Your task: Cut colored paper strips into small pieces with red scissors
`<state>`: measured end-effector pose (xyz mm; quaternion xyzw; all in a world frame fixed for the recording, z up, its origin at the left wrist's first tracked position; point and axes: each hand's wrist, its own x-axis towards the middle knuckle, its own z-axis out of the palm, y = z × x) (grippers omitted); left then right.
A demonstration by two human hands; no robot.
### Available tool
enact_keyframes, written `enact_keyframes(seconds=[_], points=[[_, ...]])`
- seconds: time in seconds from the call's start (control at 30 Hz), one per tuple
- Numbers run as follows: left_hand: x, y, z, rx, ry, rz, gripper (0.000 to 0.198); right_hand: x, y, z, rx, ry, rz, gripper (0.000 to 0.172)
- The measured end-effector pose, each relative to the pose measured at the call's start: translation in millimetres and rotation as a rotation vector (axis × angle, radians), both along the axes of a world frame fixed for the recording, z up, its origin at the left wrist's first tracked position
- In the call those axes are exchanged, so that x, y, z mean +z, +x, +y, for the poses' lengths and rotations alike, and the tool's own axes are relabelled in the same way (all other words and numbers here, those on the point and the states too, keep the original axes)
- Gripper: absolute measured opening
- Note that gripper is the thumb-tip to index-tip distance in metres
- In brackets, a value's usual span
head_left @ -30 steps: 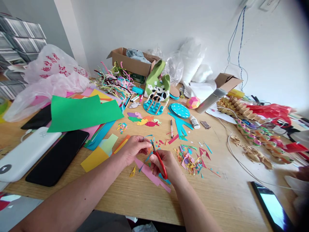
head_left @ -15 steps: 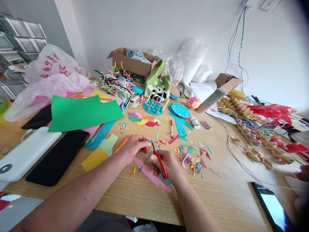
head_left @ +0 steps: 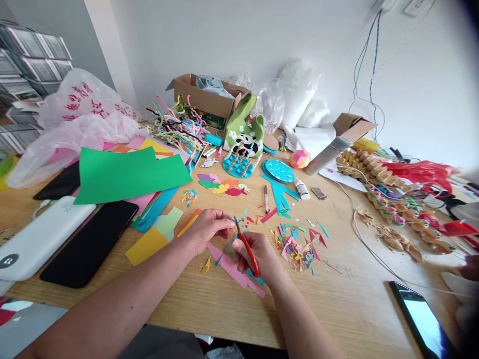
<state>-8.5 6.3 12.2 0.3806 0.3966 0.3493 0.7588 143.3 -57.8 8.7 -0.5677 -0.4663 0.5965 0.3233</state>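
Observation:
My right hand (head_left: 260,254) is closed round the red handles of small scissors (head_left: 245,244), whose blades point up toward my left fingers. My left hand (head_left: 207,227) pinches a thin blue paper strip (head_left: 229,243) at the blades; the strip hangs down between both hands. Under my hands lies a pink paper strip (head_left: 232,267) on the wooden table (head_left: 209,304). A pile of coloured paper scraps (head_left: 295,247) lies just right of my right hand.
A green sheet (head_left: 127,174) tops a stack of coloured paper at left, beside a black phone (head_left: 88,244) and a white power bank (head_left: 37,239). Paper fish (head_left: 222,185), a pen (head_left: 266,198), a glue bottle (head_left: 301,188) and cardboard boxes sit farther back. Another phone (head_left: 422,319) lies at front right.
Almost nothing moved. The free top end of the blue strip has shifted slightly beside the scissor blades; both hands stay in place.

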Motion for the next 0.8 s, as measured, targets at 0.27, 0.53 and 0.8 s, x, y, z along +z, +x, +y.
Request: enact_keyframes(seconds=[0.27,0.53,0.8], points=[[0.4,0.5,-0.2,0.019,0.004,0.014,0.016,-2.2,1.1,-0.8,0.005,0.008,0.01,0.046],[1.2,0.8,0.1,0.005,0.025,0.038,0.017,-3.7,1.2,-0.3,0.018,0.031,0.027,0.045],[-0.6,0.2,0.1,0.006,0.023,0.011,0.017,-1.9,0.2,-0.1,0.006,-0.004,0.004,0.047]])
